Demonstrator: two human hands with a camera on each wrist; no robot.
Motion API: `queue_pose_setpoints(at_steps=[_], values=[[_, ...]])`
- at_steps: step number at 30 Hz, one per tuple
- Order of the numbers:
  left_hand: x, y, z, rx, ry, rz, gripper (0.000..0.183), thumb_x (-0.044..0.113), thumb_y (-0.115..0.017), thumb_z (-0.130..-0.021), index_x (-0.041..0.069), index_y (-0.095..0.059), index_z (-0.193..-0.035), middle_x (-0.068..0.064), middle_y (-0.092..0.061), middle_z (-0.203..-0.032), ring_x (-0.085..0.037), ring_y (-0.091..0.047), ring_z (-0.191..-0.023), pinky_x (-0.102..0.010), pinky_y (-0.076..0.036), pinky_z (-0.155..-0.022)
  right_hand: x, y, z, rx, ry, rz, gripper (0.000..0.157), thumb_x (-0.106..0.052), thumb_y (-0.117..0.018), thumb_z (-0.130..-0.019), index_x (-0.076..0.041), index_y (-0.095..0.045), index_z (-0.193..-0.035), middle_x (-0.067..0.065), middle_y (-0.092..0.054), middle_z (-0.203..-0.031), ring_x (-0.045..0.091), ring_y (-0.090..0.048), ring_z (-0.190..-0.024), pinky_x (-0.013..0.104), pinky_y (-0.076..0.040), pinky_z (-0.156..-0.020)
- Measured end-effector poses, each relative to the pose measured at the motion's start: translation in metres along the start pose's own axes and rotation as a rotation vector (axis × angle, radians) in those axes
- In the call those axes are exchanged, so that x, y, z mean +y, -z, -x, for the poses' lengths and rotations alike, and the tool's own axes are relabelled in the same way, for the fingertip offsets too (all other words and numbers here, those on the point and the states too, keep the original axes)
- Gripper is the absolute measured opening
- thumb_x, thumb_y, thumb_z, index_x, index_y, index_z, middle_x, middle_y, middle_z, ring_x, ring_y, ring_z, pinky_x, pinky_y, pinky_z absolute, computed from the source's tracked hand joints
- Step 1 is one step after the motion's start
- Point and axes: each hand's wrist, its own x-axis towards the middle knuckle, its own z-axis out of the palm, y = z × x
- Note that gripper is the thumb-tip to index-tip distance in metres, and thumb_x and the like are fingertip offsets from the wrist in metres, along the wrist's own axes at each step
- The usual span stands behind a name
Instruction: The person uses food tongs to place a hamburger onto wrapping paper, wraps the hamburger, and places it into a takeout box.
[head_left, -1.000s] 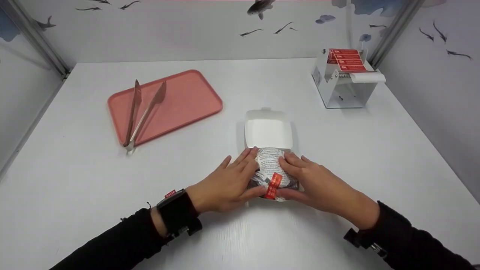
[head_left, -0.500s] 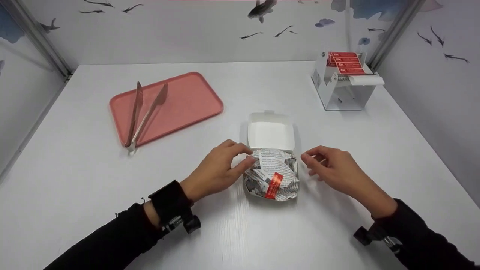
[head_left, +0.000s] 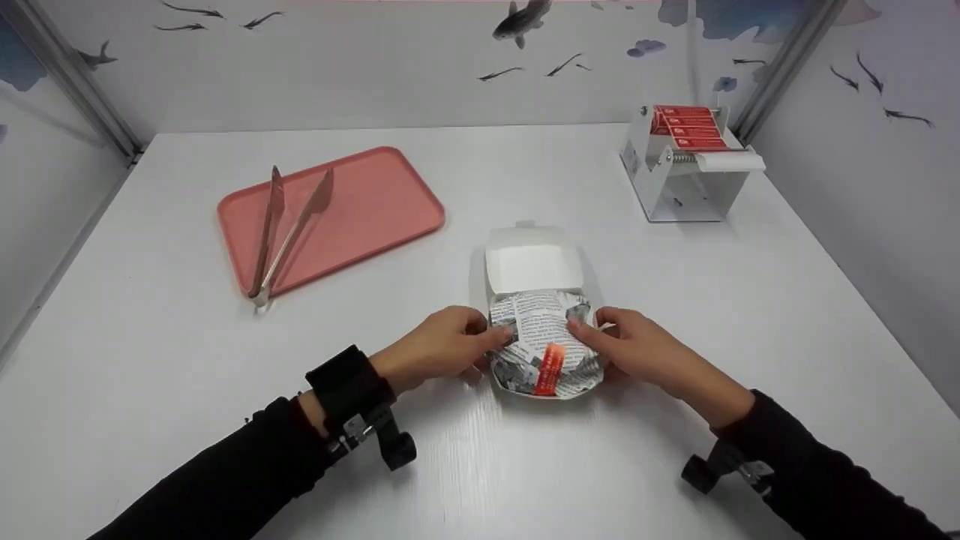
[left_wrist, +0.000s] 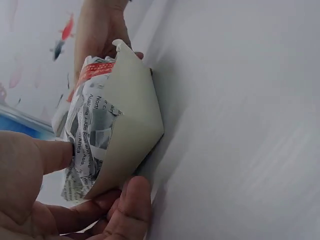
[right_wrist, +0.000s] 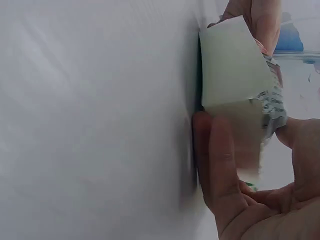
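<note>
An open white clamshell box (head_left: 534, 259) lies on the table, lid tilted back. A parcel in newsprint paper (head_left: 541, 319), with a red sticker (head_left: 551, 367) near its front, fills the base. My left hand (head_left: 435, 346) holds the left side, thumb on the paper. In the left wrist view its fingers curl against the box's outer wall (left_wrist: 132, 102). From the other side my right hand (head_left: 645, 349) holds the box, its thumb on the paper. The right wrist view has its fingers along the pale wall (right_wrist: 232, 65). What is inside the paper is hidden.
At the back left, metal tongs (head_left: 292, 232) lie across a pink tray (head_left: 382, 195), their joined end over its front edge. A sticker dispenser (head_left: 686, 169) with a red-label roll stands at the back right. Printed walls (head_left: 375, 75) bound the white table.
Both hands were pressing on the parcel from above, then lifted off to the sides. Now they have come back in and hold the box's two sides, thumbs on the paper.
</note>
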Motion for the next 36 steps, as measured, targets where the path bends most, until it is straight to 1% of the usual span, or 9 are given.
queue_pose_setpoints(at_steps=[4,7,10,14,22,27,29,31,36], values=[[0.003,-0.005,0.001,-0.052,-0.030,0.267,0.026,0.033,-0.057,-0.113,0.008,-0.050,-0.118,-0.013,-0.072,-0.117,-0.022,-0.075,-0.100,-0.038,-0.065,-0.086,-0.005,-0.002,-0.001,-0.085,0.038,-0.251,0.069,-0.052,-0.048,-0.113,0.003,-0.046,-0.154,0.005,-0.079,-0.119,0.011,-0.075,-0.098,0.029,-0.062,-0.081],[0.007,-0.006,0.001,-0.057,-0.048,0.457,0.030,0.034,-0.055,-0.113,0.014,-0.036,-0.124,-0.016,-0.070,-0.122,-0.028,-0.077,-0.102,-0.046,-0.065,-0.090,-0.012,-0.002,-0.002,-0.129,0.086,-0.378,0.064,-0.048,-0.044,-0.115,0.002,-0.044,-0.155,0.001,-0.080,-0.115,0.011,-0.075,-0.095,0.028,-0.062,-0.076],[0.013,-0.004,0.001,-0.057,-0.084,0.561,0.042,0.040,-0.056,-0.111,0.019,-0.033,-0.140,-0.013,-0.069,-0.125,-0.026,-0.076,-0.103,-0.049,-0.065,-0.090,-0.023,-0.002,-0.004,-0.139,0.148,-0.436,0.058,-0.044,-0.044,-0.115,0.001,-0.044,-0.153,-0.001,-0.079,-0.112,0.011,-0.076,-0.095,0.028,-0.063,-0.076],[0.017,0.000,0.001,-0.080,-0.174,0.571,0.060,0.039,-0.062,-0.108,0.024,-0.031,-0.158,-0.012,-0.070,-0.132,-0.023,-0.075,-0.109,-0.048,-0.064,-0.091,-0.035,-0.004,-0.007,-0.128,0.219,-0.445,0.054,-0.039,-0.044,-0.116,0.000,-0.040,-0.154,-0.001,-0.079,-0.114,0.012,-0.078,-0.099,0.030,-0.065,-0.084],[0.015,0.006,0.004,-0.060,-0.270,0.543,0.069,0.026,-0.074,-0.101,0.023,-0.035,-0.158,-0.011,-0.073,-0.129,-0.023,-0.076,-0.108,-0.043,-0.065,-0.089,-0.048,0.007,-0.011,-0.083,0.267,-0.263,0.057,-0.036,-0.048,-0.115,-0.005,-0.033,-0.161,0.000,-0.076,-0.119,0.011,-0.075,-0.103,0.030,-0.061,-0.089],[0.012,0.008,0.005,-0.072,-0.269,0.546,0.066,0.024,-0.074,-0.101,0.022,-0.038,-0.156,-0.009,-0.074,-0.126,-0.021,-0.077,-0.105,-0.040,-0.065,-0.085,-0.059,0.022,-0.020,-0.020,0.215,-0.266,0.085,-0.049,-0.042,-0.115,-0.003,0.002,-0.171,0.018,-0.062,-0.145,0.008,-0.071,-0.109,0.026,-0.053,-0.103],[0.012,0.007,0.005,-0.088,-0.267,0.542,0.065,0.024,-0.074,-0.101,0.022,-0.038,-0.155,-0.009,-0.075,-0.127,-0.021,-0.077,-0.106,-0.039,-0.065,-0.083,-0.064,0.026,-0.025,0.012,0.184,-0.313,0.093,-0.055,-0.039,-0.114,-0.004,0.015,-0.170,0.021,-0.046,-0.162,0.007,-0.069,-0.113,0.023,-0.050,-0.106],[0.012,0.007,0.005,-0.100,-0.263,0.540,0.063,0.025,-0.073,-0.102,0.022,-0.038,-0.154,-0.010,-0.075,-0.128,-0.021,-0.078,-0.106,-0.039,-0.065,-0.081,-0.067,0.028,-0.030,0.035,0.189,-0.373,0.092,-0.056,-0.038,-0.113,-0.006,0.014,-0.171,0.023,-0.040,-0.165,0.008,-0.068,-0.114,0.023,-0.050,-0.104],[0.011,0.009,0.003,-0.084,-0.254,0.535,0.063,0.027,-0.073,-0.101,0.021,-0.038,-0.154,-0.011,-0.076,-0.124,-0.021,-0.078,-0.099,-0.037,-0.064,-0.071,-0.074,0.030,-0.035,0.067,0.329,-0.466,0.065,-0.047,-0.038,-0.115,-0.017,-0.019,-0.169,0.011,-0.049,-0.152,0.015,-0.061,-0.124,0.027,-0.051,-0.102]])
